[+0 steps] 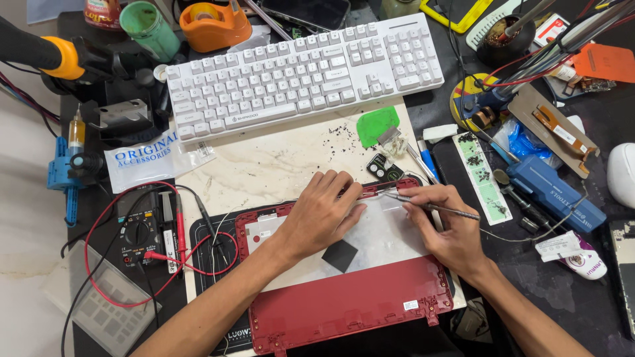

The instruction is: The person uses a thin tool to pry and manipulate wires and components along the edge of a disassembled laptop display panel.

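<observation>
The red laptop shell (350,301) is lying flat on the tabletop (278,165), just in front of the white keyboard (301,73), its pale inner panel facing up. The left hand (321,215) is pressing palm-down on the shell's far edge, fingers spread and lying flat, gripping nothing, only bearing on the panel. Just right of it, the right hand (446,228) is closing its grip narrowly around a slim metal tool (430,207), pencil-fashion; the tool's tip is pointing left and touching the shell's far rim, right beside the left fingertips (350,192). So the shell is sitting beneath both hands, its near red half stretching back toward the person.

A small black square (340,254) is lying on the pale panel, just near of the left palm. A green plastic card (377,125) is resting between the keyboard and the shell. A multimeter (142,231) with red leads is sitting left of the shell, and a blue tool (552,192) well right of it.
</observation>
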